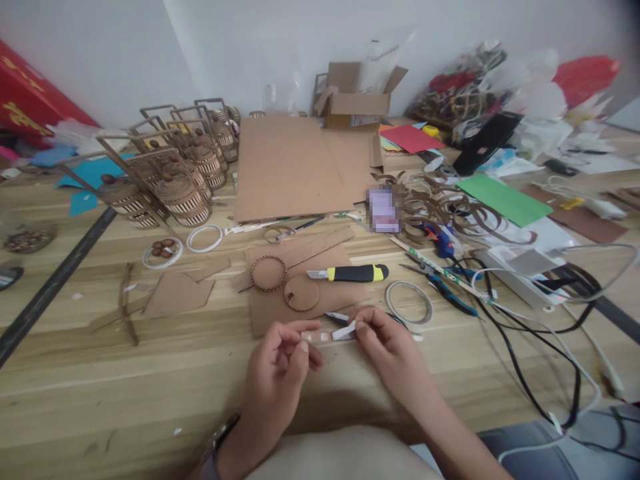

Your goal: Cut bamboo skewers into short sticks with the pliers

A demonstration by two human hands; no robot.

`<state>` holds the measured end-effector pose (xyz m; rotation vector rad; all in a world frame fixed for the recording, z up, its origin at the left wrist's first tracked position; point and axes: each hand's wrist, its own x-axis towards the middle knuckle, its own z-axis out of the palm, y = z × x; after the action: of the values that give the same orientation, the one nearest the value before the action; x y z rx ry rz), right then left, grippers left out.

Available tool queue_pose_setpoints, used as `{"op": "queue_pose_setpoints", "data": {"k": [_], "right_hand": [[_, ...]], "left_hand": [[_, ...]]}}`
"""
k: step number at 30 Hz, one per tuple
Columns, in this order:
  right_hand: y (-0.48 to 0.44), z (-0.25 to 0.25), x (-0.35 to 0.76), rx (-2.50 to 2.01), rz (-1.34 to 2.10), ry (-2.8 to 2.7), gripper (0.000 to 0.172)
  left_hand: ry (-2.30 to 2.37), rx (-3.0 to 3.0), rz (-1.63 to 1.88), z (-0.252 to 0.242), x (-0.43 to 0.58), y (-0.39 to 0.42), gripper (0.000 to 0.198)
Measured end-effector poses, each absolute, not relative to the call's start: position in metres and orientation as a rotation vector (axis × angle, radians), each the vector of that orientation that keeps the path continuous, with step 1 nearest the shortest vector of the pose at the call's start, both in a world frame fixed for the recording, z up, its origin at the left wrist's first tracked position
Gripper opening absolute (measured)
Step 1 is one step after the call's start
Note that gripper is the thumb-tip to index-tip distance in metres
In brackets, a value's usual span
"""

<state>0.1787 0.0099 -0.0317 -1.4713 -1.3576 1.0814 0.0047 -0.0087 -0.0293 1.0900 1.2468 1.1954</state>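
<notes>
A short brownish strip (317, 337) with pale patches runs between my two hands. My left hand (277, 373) pinches its left end between thumb and fingers. My right hand (387, 347) is closed on a white strip (344, 331), which lies over the right end of the brownish one; whether the two are joined I cannot tell. Partly hidden behind my right hand are scissors (337, 318), blades pointing left. Just beyond lie a yellow-and-black utility knife (357, 273), a round cardboard disc (301, 293) and a woven ring (269, 274). Right of them is a roll of tape (409, 302).
Several lidded woven baskets with tall handles (183, 199) stand at the back left. Cardboard sheets (300, 167) lie at the back centre, before an open box (360, 100). On the right are curled brown strips (425, 207), blue-handled pliers (453, 293), a glue gun (440, 239) and tangled cables (520, 373).
</notes>
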Motion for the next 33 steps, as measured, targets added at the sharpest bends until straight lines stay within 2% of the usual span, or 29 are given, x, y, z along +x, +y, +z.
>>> {"op": "queue_pose_setpoints", "data": {"k": [7, 10, 14, 18, 22, 28, 33], "right_hand": [[0.012, -0.031, 0.201, -1.16, 1.682, -0.406, 0.016], [0.017, -0.036, 0.208, -1.019, 1.69, -0.227, 0.006], [0.019, -0.052, 0.212, -1.075, 1.247, -0.517, 0.01], [0.016, -0.064, 0.23, -1.475, 0.445, -1.27, 0.009], [0.019, -0.063, 0.271, -1.536, -0.243, -1.721, 0.008], [0.049, -0.037, 0.337, -1.59, -0.64, -1.711, 0.008], [0.078, -0.012, 0.358, -1.598, -0.654, -1.667, 0.009]], "left_hand": [[1.143, 0.94, 1.411, -0.033, 0.003, -0.01, 0.02], [1.139, 0.87, 1.412, -0.036, 0.0, -0.01, 0.022], [1.139, 0.723, 1.408, -0.032, -0.003, -0.008, 0.022], [1.192, 0.543, 1.43, -0.02, -0.008, -0.003, 0.024], [1.256, 0.369, 1.444, -0.009, -0.019, 0.002, 0.022], [1.308, 0.217, 1.462, -0.001, -0.025, 0.004, 0.017], [1.317, 0.141, 1.462, 0.004, -0.02, 0.002, 0.013]]}}
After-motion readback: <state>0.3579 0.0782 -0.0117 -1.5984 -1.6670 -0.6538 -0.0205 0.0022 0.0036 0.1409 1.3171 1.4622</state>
